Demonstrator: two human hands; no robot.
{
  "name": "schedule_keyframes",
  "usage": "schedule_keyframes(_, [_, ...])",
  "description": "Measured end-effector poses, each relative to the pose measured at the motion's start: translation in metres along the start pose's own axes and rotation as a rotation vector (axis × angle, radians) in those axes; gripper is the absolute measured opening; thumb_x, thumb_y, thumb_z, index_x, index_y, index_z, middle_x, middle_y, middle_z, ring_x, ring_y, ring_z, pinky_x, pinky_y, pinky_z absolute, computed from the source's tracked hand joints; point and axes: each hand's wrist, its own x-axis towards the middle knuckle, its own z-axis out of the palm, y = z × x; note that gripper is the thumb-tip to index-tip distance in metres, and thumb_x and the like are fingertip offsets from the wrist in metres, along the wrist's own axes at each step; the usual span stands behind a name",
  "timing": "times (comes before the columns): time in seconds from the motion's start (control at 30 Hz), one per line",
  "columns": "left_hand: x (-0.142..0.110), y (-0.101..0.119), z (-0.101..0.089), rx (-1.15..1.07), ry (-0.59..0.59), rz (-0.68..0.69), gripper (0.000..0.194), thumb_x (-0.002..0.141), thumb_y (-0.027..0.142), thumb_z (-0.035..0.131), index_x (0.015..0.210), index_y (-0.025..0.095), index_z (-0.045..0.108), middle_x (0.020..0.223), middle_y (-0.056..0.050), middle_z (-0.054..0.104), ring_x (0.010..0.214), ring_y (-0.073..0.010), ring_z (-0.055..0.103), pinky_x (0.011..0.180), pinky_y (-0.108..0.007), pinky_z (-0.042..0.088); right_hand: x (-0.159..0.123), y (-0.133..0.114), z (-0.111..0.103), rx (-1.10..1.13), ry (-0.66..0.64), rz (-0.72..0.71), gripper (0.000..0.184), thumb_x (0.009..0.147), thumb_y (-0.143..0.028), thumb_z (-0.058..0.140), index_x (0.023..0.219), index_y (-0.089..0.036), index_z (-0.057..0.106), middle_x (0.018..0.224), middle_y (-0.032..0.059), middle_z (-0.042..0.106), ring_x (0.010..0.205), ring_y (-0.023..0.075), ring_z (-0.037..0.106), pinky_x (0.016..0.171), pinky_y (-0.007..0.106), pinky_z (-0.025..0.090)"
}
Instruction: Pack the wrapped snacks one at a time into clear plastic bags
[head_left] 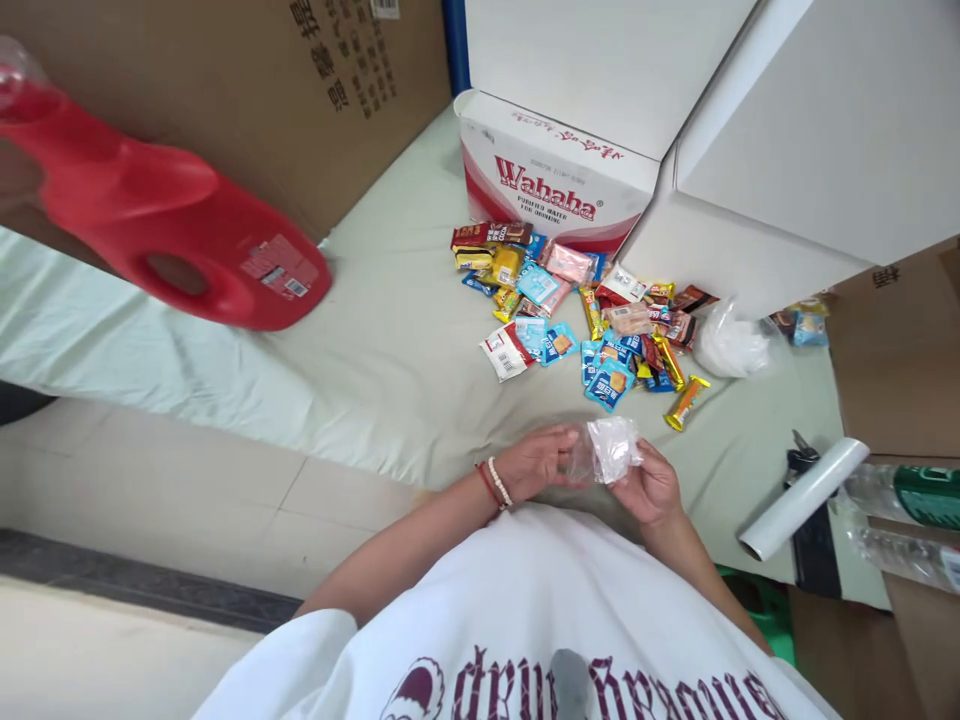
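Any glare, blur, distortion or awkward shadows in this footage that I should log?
Head view: soft, fairly even light with faint shadows; bright glints on the clear packet and a sheen on the white roll; wide-angle stretching towards the edges, plain on the red bottle, whose neck looks soft; the Wahaha box lettering reads clearly.

There is one red plastic jug with a moulded handle (217, 235), one red-and-white Wahaha cardboard carton (555, 185), one glossy white cylindrical roll (804, 498) and two clear plastic bottles (874, 492). The person wears two bracelets, one white and beaded (498, 480), one thin and red (487, 487). One crumpled clear plastic wrapper (615, 450) shows; the small multicoloured foil snack packets (609, 384) overlap too much for an exact count
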Motion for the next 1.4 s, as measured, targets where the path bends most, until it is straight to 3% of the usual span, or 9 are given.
schedule_keyframes(0.07, [0.002,-0.006,-0.001,-0.029,0.019,0.039,0.052,0.062,0.037,0.093,0.103,0.016,0.069,0.098,-0.008,0.071,0.089,-0.0213,0.067,0.084,-0.038,0.053,0.002,-0.001,0.003,-0.034,-0.018,0.043,0.031,0.069,-0.034,0.087,0.096,-0.024,0.074,0.075,-0.0005,0.07,0.057,0.0142,0.058,0.046,0.024,0.043])
schedule_keyframes(0.27, [-0.002,-0.01,-0.006,0.306,0.423,0.396,0.046,0.054,0.043,0.094,0.074,0.016,0.062,0.07,0.004,0.059,0.065,-0.0094,0.05,0.066,-0.024,0.04,0.012,-0.005,0.024,-0.206,0.004,-0.058,0.055,0.083,-0.073,0.065,0.117,-0.03,0.071,0.108,0.0043,0.072,0.083,0.0202,0.067,0.069,0.034,0.056])
schedule_keyframes(0.43, [-0.014,-0.005,-0.007,0.492,0.484,0.449,0.047,0.066,0.057,0.083,0.074,0.017,0.061,0.066,0.004,0.054,0.063,-0.0097,0.044,0.063,-0.024,0.036,0.021,0.001,0.028,-0.579,0.056,-0.248,0.037,0.072,-0.047,0.086,0.098,-0.023,0.074,0.086,0.0006,0.071,0.073,0.0153,0.058,0.069,0.028,0.047])
schedule_keyframes(0.73, [-0.033,0.007,-0.043,0.535,0.682,0.482,0.047,0.074,0.063,0.074,0.076,0.019,0.061,0.059,0.007,0.044,0.056,-0.0089,0.035,0.054,-0.023,0.029,0.024,-0.04,-0.017,-0.489,0.283,-0.297,0.039,0.064,-0.047,0.09,0.087,-0.021,0.073,0.068,-0.0039,0.059,0.059,0.0106,0.046,0.054,0.023,0.038])
schedule_keyframes(0.87, [-0.045,0.017,-0.057,0.624,0.674,0.517,0.04,0.071,0.054,0.079,0.078,0.018,0.064,0.071,0.003,0.057,0.067,-0.011,0.046,0.062,-0.023,0.036,0.02,-0.055,-0.033,-0.544,0.321,-0.301,0.042,0.058,-0.046,0.094,0.084,-0.021,0.072,0.071,-0.0027,0.059,0.061,0.0109,0.047,0.052,0.023,0.039])
schedule_keyframes(1.1, [-0.061,0.028,-0.07,0.712,0.639,0.424,0.035,0.074,0.05,0.076,0.082,0.018,0.066,0.061,0.006,0.046,0.059,-0.0098,0.039,0.057,-0.023,0.031,0.029,-0.055,-0.038,-0.767,0.351,-0.358,0.043,0.068,-0.054,0.087,0.089,-0.02,0.073,0.071,-0.0018,0.06,0.062,0.0123,0.047,0.056,0.025,0.04])
schedule_keyframes(1.23, [-0.07,0.041,-0.079,0.771,0.729,0.441,0.035,0.074,0.05,0.074,0.084,0.018,0.066,0.065,0.004,0.05,0.062,-0.0114,0.043,0.061,-0.024,0.035,0.032,-0.054,-0.037,-0.884,0.409,-0.386,0.045,0.07,-0.058,0.083,0.091,-0.02,0.072,0.077,0.0008,0.066,0.06,0.0127,0.046,0.054,0.026,0.038])
schedule_keyframes(1.33, [-0.084,0.055,-0.068,0.742,0.763,0.483,0.04,0.075,0.056,0.075,0.087,0.018,0.068,0.073,-0.001,0.06,0.068,-0.0147,0.051,0.067,-0.028,0.042,0.03,-0.053,-0.034,-0.748,0.412,-0.353,0.045,0.068,-0.058,0.085,0.092,-0.022,0.069,0.082,0.0011,0.069,0.053,0.0107,0.041,0.047,0.025,0.033])
schedule_keyframes(1.4, [-0.098,0.06,-0.044,0.646,0.576,0.526,0.05,0.08,0.062,0.071,0.106,0.02,0.07,0.095,-0.009,0.07,0.081,-0.0201,0.062,0.08,-0.034,0.049,0.028,-0.053,-0.031,-0.692,0.41,-0.328,0.045,0.067,-0.056,0.086,0.091,-0.022,0.068,0.078,0.0001,0.068,0.051,0.0105,0.041,0.045,0.025,0.032])
